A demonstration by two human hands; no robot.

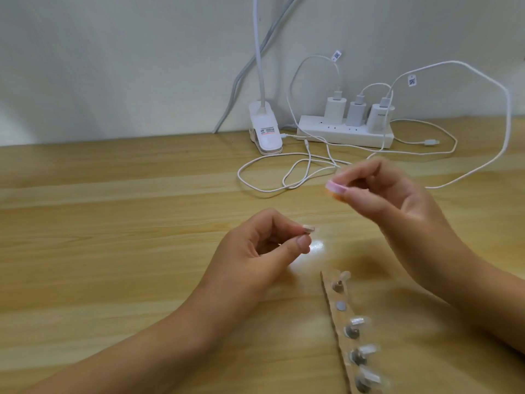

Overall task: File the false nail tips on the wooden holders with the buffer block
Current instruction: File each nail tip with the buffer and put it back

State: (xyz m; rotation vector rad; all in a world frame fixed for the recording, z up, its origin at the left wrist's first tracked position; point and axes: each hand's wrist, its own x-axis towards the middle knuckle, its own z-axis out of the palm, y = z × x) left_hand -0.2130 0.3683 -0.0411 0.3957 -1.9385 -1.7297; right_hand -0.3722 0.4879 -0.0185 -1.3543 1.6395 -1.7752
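My left hand (262,245) pinches a clear false nail tip (393,229) between thumb and forefinger, held above the wooden table (113,223). My right hand (389,191) is raised to the upper right of it and grips a pink and orange buffer block (336,189) in its fingertips. The block and the nail tip are apart. On the table at the lower right lies a brown strip (338,322) with several round holders; most carry a clear nail tip (359,321), one grey holder (341,306) is bare.
At the back by the wall stand a white power strip (345,133) with three chargers and a white clip lamp (66,129). White cables (284,177) loop over the table behind my right hand.
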